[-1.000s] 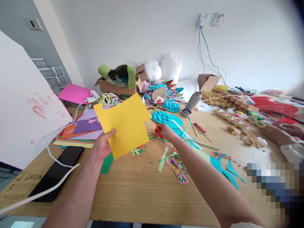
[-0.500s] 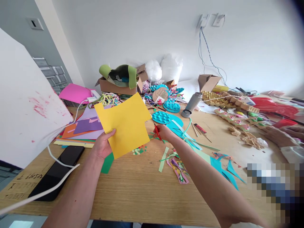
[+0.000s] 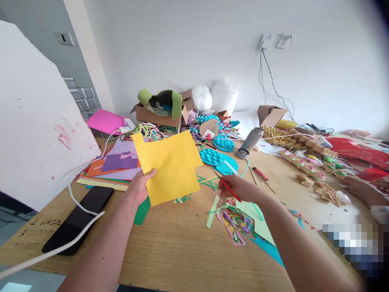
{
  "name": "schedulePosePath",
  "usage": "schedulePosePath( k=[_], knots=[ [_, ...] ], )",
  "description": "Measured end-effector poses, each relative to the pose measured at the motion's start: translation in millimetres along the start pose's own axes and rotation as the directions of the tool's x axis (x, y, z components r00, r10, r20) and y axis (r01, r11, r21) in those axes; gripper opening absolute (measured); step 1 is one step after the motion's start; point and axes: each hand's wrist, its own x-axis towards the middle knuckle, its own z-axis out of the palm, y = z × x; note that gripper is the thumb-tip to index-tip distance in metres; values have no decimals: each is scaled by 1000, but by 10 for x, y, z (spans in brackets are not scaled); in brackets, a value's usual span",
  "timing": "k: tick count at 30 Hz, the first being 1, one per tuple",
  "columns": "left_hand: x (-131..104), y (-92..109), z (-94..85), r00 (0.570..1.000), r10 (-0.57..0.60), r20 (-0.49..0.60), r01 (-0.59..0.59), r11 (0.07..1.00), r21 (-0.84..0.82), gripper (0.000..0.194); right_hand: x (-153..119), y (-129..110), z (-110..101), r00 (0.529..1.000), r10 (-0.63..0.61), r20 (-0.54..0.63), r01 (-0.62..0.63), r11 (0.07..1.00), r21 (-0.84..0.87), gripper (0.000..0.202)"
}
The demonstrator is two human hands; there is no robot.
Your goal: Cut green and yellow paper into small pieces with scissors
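Observation:
My left hand (image 3: 140, 186) is closed on the left edge of a yellow sheet of paper (image 3: 173, 170), thumb on top, holding it up above the table. A notch shows at the sheet's upper left corner and another on its right side. In my right hand (image 3: 238, 187) is a pair of red-handled scissors (image 3: 228, 188), their dark tips pointing up and left, apart from the sheet. A narrow yellow strip (image 3: 209, 180) lies among green strips just right of the sheet. Below the left hand a green paper piece (image 3: 142, 211) is partly covered by the sheet.
Colored papers (image 3: 118, 163) and a black phone (image 3: 79, 219) lie at left, a white cable crossing the phone. Paper scraps (image 3: 232, 225) lie near my right forearm. A grey bottle (image 3: 249, 142) and blue textured discs (image 3: 210, 157) are farther back. Another person's hand (image 3: 366, 188) rests at right.
My right hand has drawn back right and toward me with the scissors, away from the sheet. A yellow strip shows on the table beside the sheet. The view has shifted slightly.

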Motion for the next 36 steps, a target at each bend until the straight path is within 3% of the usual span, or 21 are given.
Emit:
schedulePosePath(
  k=[3,6,10,13,15,21,24,31,36],
  knots=[
    [-19,-22,23,1000,-14,22,14,999,34,38,-352,211,-50,999,51,-17,-53,985,-164,15],
    [-39,-35,48,999,-21,32,20,998,52,40,-584,443,-75,991,64,-115,-94,956,-276,22],
    [-49,-49,64,998,-21,57,17,998,64,44,-655,569,-106,955,59,-292,-114,978,-176,28],
    [-58,-64,67,997,-21,77,17,998,61,51,-548,403,-105,891,73,-447,-62,997,39,34],
    [-68,-77,66,996,-29,84,23,997,75,56,-424,199,-66,873,66,-483,15,987,161,38],
    [-90,-125,64,989,-24,145,4,990,138,71,17,-285,215,921,-41,-388,207,894,397,47],
    [-85,-147,63,985,-37,170,11,988,155,67,141,-325,330,928,-40,-371,225,853,470,49],
    [-45,-177,26,968,-147,205,109,977,184,41,108,-247,360,864,6,-504,245,868,431,50],
    [-47,-203,37,972,-90,219,36,970,240,33,75,-187,402,874,24,-485,226,864,450,48]
  ],
)
